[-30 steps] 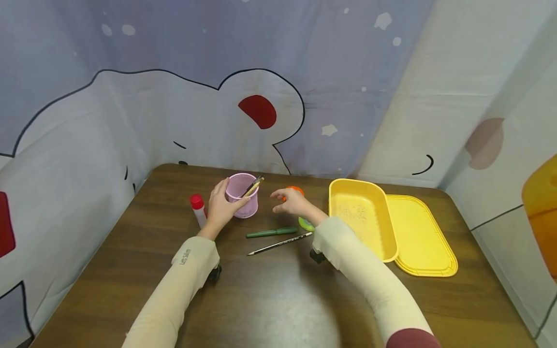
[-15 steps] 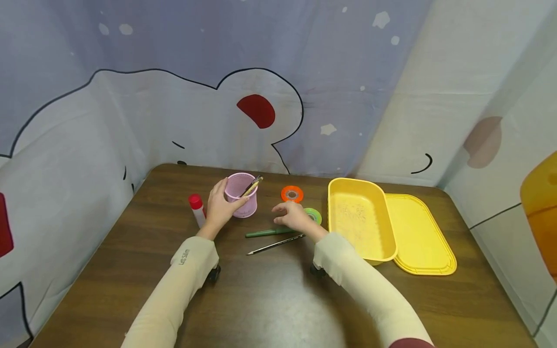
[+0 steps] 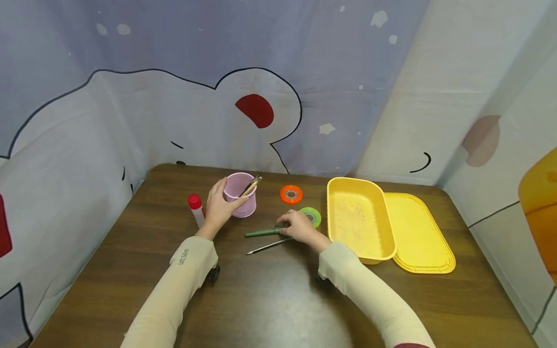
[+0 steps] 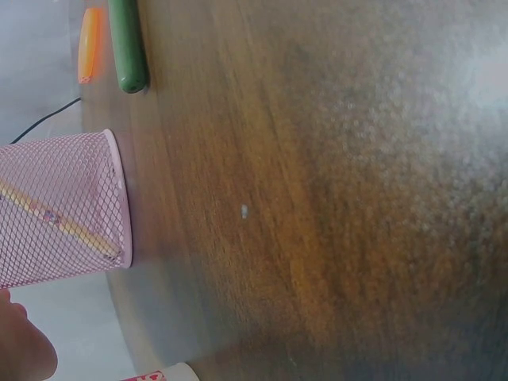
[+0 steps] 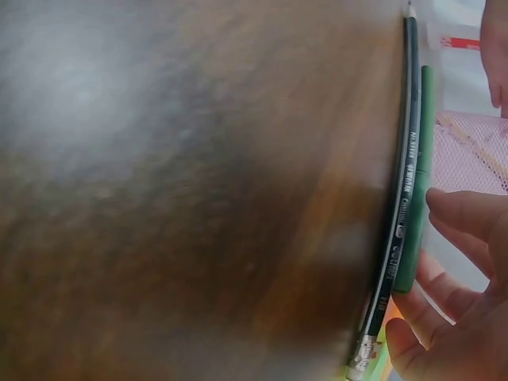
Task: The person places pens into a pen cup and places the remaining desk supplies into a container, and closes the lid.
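Right hand [image 3: 297, 225] is at the right end of the smooth round green pen [image 3: 262, 232]; the rest of the pen runs out left from the fingers, flat on the tabletop [image 3: 261, 290]. Fingers are narrow and bent close about the barrel, one fingertip at its side in the right wrist view; can't tell if the pinch is firm. Left hand [image 3: 219, 205] holds the pink mesh cylindrical cup [image 3: 248, 208], thumb across the near wall, fingers round the left side. Main hazard: the slim black-and-silver striped pencil [image 3: 268, 246] lies just on the person's side of the pen, and its eraser end passes under the right hand. Easy to catch both. Close thumb against fingers squarely across the green barrel only; a one-sided push would probably roll it. End grip likely lets the far end dip, so a pinch nearer mid-length should balance better. Lift straight up, no dragging: the flat lime-green tape roll [image 3: 312, 212] sits just beyond the right hand. Left hand: light, steady squeeze. Cup is probably light, and the slim yellow patterned stick [image 3: 252, 186] leans out over its rim toward the right hand, so a knock could tip it.
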Demonstrator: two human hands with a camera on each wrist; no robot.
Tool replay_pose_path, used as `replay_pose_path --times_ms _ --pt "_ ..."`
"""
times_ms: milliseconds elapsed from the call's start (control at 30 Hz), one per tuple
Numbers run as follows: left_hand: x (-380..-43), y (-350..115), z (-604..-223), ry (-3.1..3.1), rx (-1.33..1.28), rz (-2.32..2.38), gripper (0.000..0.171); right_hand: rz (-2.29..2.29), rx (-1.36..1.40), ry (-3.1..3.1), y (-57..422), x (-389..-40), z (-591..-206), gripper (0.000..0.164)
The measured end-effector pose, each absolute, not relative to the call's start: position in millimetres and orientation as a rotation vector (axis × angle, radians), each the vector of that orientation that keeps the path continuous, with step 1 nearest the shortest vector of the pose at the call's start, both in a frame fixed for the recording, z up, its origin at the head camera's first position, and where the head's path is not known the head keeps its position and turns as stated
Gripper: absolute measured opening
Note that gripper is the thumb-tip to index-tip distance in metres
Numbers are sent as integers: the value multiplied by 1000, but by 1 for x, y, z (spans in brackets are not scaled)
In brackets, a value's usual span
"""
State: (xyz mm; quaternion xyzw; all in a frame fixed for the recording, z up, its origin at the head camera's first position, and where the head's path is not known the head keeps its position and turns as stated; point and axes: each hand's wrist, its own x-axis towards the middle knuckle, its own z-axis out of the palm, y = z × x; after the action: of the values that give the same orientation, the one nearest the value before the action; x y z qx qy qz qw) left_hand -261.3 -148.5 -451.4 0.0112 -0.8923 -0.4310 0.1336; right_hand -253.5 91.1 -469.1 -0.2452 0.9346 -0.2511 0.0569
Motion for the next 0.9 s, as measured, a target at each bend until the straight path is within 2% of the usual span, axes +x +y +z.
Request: replay_pose_path --times_ms 400,767,900 --pt "-262 -150 -454 -2573 24 -1235 86 -520 -872 2959 92 -244 -476 19" --pt "-262 -149 -453 -2587 27 -1234 86 -697 -975 2946 101 -250 -492 16" --pt "-262 -149 -452 -2592 33 -1243 86 -675 -892 2967 98 -246 -484 15"
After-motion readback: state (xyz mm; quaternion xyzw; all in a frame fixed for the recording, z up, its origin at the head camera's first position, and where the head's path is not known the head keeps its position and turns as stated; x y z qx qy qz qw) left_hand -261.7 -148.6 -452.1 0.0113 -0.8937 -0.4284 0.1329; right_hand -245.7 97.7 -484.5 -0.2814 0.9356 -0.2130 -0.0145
